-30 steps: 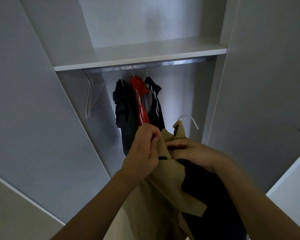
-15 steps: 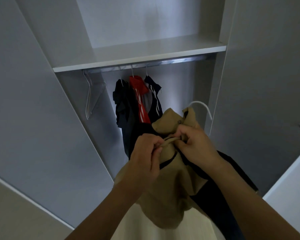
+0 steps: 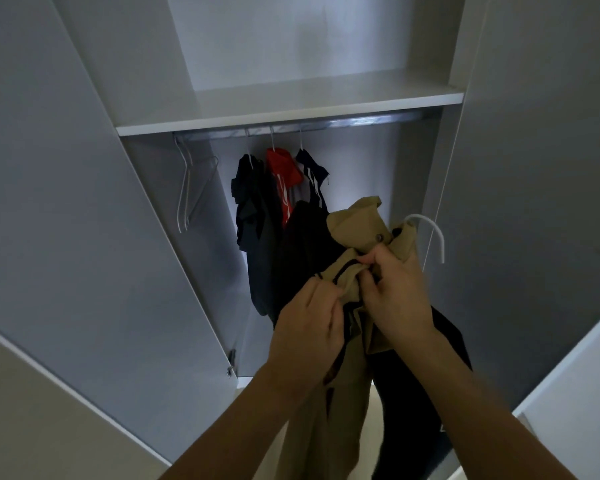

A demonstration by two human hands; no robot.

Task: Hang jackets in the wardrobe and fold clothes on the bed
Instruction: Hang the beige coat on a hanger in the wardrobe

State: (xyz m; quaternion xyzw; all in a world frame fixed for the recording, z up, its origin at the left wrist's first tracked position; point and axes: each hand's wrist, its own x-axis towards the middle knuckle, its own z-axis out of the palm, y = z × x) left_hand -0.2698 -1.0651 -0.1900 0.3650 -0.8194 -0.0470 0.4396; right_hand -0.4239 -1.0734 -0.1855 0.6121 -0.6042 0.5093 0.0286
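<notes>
I hold a tan jacket [image 3: 355, 225] with a dark lining in front of the open wardrobe. It sits on a white hanger [image 3: 430, 230] whose hook sticks up to the right of the collar. My left hand [image 3: 307, 317] grips the jacket's front edge. My right hand [image 3: 394, 289] pinches the fabric just below the collar button. The jacket hangs below the metal rail [image 3: 378, 121]. Three garments hang on that rail: a dark one [image 3: 252, 209], a red one [image 3: 286, 171] and a navy one with white stripes [image 3: 312, 171].
Empty wire hangers [image 3: 189, 188] hang at the rail's left end. A white shelf [image 3: 291, 109] runs above the rail. The wardrobe doors [image 3: 66, 202] stand open on both sides. To the right of the hung garments a stretch of rail holds nothing.
The jacket and both hands have risen toward the rail and shifted right. The hanger hook now stands higher. My right hand has moved up near the collar button.
</notes>
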